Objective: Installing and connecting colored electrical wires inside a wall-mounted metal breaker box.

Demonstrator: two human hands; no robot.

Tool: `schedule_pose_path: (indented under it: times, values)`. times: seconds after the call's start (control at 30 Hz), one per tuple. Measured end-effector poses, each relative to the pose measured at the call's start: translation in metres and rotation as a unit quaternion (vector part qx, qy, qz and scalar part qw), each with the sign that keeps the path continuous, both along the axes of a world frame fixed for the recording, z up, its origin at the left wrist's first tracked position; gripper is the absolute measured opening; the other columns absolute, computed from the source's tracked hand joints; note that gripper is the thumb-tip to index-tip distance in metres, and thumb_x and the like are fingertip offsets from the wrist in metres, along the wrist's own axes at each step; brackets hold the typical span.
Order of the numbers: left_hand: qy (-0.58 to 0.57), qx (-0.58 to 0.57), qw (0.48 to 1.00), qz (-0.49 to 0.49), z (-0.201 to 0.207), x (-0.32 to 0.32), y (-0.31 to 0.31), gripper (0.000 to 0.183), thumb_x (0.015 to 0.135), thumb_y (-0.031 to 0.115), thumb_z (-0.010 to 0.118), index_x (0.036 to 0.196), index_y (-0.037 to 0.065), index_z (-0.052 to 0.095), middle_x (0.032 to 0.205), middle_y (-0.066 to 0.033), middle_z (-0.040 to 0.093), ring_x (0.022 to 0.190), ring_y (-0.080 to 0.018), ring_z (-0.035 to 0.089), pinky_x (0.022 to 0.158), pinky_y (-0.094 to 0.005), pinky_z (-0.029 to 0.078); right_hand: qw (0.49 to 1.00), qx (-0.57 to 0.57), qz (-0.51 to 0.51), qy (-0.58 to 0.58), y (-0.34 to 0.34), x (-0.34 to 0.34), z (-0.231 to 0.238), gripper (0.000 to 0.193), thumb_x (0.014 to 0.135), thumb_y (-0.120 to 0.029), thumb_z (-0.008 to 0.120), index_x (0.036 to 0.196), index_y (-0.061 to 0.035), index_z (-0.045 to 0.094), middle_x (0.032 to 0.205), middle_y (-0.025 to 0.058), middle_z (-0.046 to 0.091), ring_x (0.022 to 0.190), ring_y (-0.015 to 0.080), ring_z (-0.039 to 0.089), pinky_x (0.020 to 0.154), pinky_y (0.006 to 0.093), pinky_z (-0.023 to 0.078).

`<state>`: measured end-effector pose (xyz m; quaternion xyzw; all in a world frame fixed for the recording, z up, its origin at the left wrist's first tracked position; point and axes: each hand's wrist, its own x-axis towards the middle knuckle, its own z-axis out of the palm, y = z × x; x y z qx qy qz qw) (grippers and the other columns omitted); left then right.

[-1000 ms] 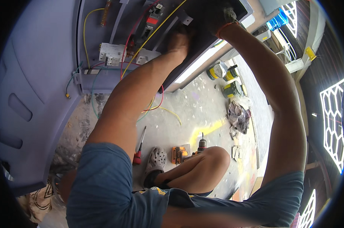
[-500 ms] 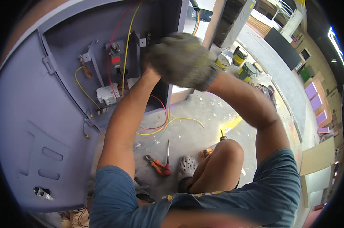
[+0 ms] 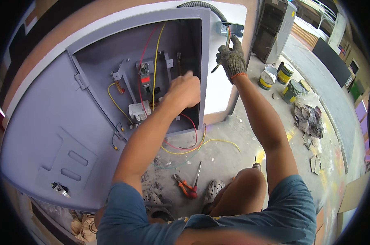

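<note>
My right hand (image 3: pixel 233 60), in a grey knitted glove with an orange cuff, grips a bundle of coloured wires (image 3: pixel 229 32) just below a small wall box (image 3: pixel 236 29). A dark wire end (image 3: pixel 216 67) sticks out past the glove on its left. My bare left hand (image 3: pixel 185 91) is raised in front of the right side of the open grey electrical cabinet (image 3: pixel 205 61). Its fingers are curled, and whatever may be inside them is hidden. Within the cabinet are a breaker (image 3: pixel 145 79), a white terminal block (image 3: pixel 139 110), and red (image 3: pixel 140 57) and yellow wires (image 3: pixel 155 61).
Orange-handled pliers (image 3: pixel 185 188) and a screwdriver (image 3: pixel 195 185) lie on the floor by my feet. Loose wires (image 3: pixel 217 141) trail from the cabinet. The cabinet door (image 3: pixel 42 134) is swung out left. Paint buckets (image 3: pixel 285 73) and crumpled sheeting (image 3: pixel 309 118) lie right.
Both hands were close together before the cabinet, the glove blurred. They have separated: the gloved right hand went to the wires by the wall box, the left stayed before the cabinet. My view shifted.
</note>
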<state>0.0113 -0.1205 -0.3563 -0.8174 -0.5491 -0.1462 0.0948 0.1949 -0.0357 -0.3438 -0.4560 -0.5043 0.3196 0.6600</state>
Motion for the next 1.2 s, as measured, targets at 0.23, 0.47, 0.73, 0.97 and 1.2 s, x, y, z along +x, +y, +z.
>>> schedule_pose_path:
  times: [0.23, 0.47, 0.73, 0.97, 1.2]
  values:
    - [-0.178, 0.254, 0.942, 0.125, 0.094, -0.064, 0.033, 0.036, 0.091, 0.025, 0.056, 0.116, 0.0, 0.064, 0.124, -0.0276, 0.059, 0.118, -0.0425, 0.055, 0.102, -0.051, 0.041, 0.999, 0.032, -0.01, 0.02, 0.001, -0.015, 0.006, 0.05, 0.093, -0.001, 0.048, 0.141, -0.0149, 0.042, 0.075, 0.0036, 0.051, 0.053, 0.009, 0.05, 0.046, 0.0271, 0.042]
    - [-0.101, 0.145, 0.981, 0.085, 0.098, -0.048, 0.141, 0.047, 0.096, 0.031, 0.048, 0.13, -0.001, 0.056, 0.133, -0.0249, 0.055, 0.125, -0.0407, 0.051, 0.107, -0.0479, 0.039, 0.979, -0.008, 0.048, 0.197, 0.007, -0.017, 0.008, 0.041, 0.094, -0.006, 0.05, 0.134, -0.016, 0.051, 0.065, -0.0004, 0.044, 0.048, 0.0087, 0.047, 0.043, 0.0269, 0.038]
    - [-0.402, 0.234, 0.885, 0.001, 0.098, -0.046, 0.156, 0.049, 0.097, 0.028, 0.05, 0.141, 0.007, 0.048, 0.147, -0.015, 0.047, 0.137, -0.0302, 0.042, 0.111, -0.0399, 0.036, 0.991, 0.038, 0.054, 0.116, -0.002, 0.0, 0.016, 0.035, 0.095, -0.012, 0.051, 0.129, -0.0112, 0.058, 0.075, 0.002, 0.055, 0.051, 0.0084, 0.046, 0.044, 0.0252, 0.04]
    - [-0.476, 0.141, 0.867, -0.024, 0.095, -0.045, 0.15, 0.049, 0.098, 0.024, 0.047, 0.144, 0.006, 0.044, 0.149, -0.0137, 0.044, 0.137, -0.0293, 0.041, 0.111, -0.0373, 0.035, 0.97, 0.01, 0.083, 0.229, 0.01, 0.004, 0.023, 0.027, 0.097, -0.012, 0.05, 0.123, -0.011, 0.058, 0.07, -0.0005, 0.054, 0.046, 0.0077, 0.044, 0.039, 0.0236, 0.036]
    - [-0.457, 0.241, 0.856, 0.016, 0.087, -0.059, 0.16, 0.045, 0.099, 0.027, 0.045, 0.138, 0.006, 0.05, 0.143, -0.0149, 0.05, 0.133, -0.0305, 0.047, 0.107, -0.0395, 0.04, 0.909, 0.024, 0.2, 0.365, 0.019, -0.02, 0.027, 0.016, 0.098, -0.017, 0.052, 0.111, -0.0118, 0.059, 0.067, 0.0005, 0.057, 0.044, 0.0094, 0.05, 0.038, 0.0243, 0.04]
